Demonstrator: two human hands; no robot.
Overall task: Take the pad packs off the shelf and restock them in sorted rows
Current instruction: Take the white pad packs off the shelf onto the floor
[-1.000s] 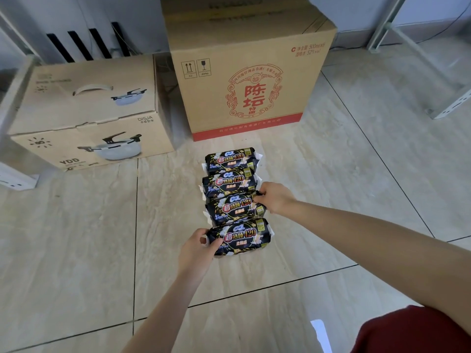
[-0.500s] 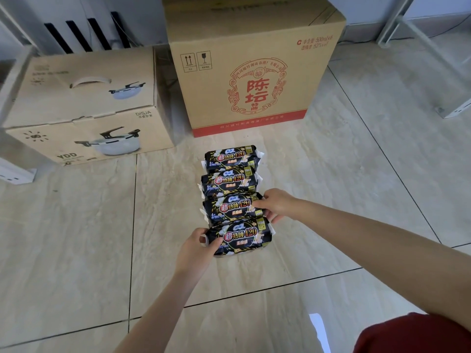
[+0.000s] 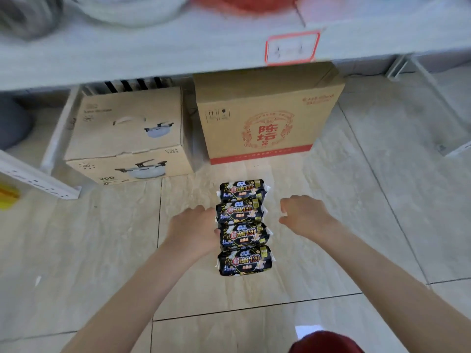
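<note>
Several black pad packs lie in one row on the tiled floor, running away from me. The nearest pack [image 3: 245, 261] is free of both hands. My left hand [image 3: 193, 228] touches the left ends of the middle packs [image 3: 242, 224], with its fingertips hidden against them. To the right of the row, my right hand [image 3: 303, 216] hovers a short gap away from the packs, loosely curled and holding nothing. The grey shelf board [image 3: 178, 54] crosses the top of the view.
Behind the row stand a cooker carton [image 3: 127, 138] on the left and a taller carton with red print [image 3: 265, 123]. A red-framed price tag [image 3: 291, 48] hangs on the shelf edge. White shelf rails [image 3: 38, 179] lie at the left, and tiled floor surrounds the packs.
My view has tilted up, bringing the shelf into sight. My left hand let go of the nearest pack and moved up to the middle ones. My right hand drew off the row to the right.
</note>
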